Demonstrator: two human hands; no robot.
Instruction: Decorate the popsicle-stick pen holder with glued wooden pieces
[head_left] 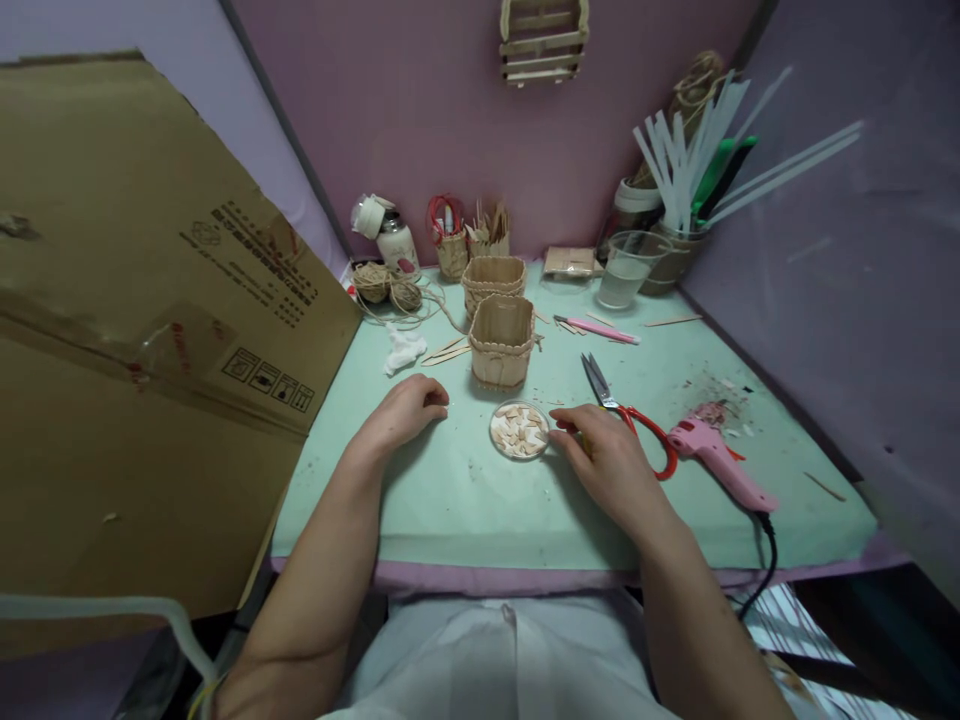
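Note:
A small round clear dish [519, 431] with several thin wood chips in it lies on the table before me. My right hand [600, 455] is at its right rim, with thumb and index finger closed on the edge and the other fingers curled under. My left hand [411, 412] rests on the table left of the dish, its fingers loosely curled in toward the thumb; I see nothing in them. Just behind the dish stands a square wooden-strip basket [501, 342] with a braided rim. A second similar basket [493, 283] is behind it.
Right of my right hand lie red-handled scissors [626, 412] and a pink glue gun [724, 465] with its cord over the edge. Farther back are a pink pen-like tool [598, 329], a plastic cup [624, 280] and twine [386, 288]. A large cardboard box [172, 300] borders the left.

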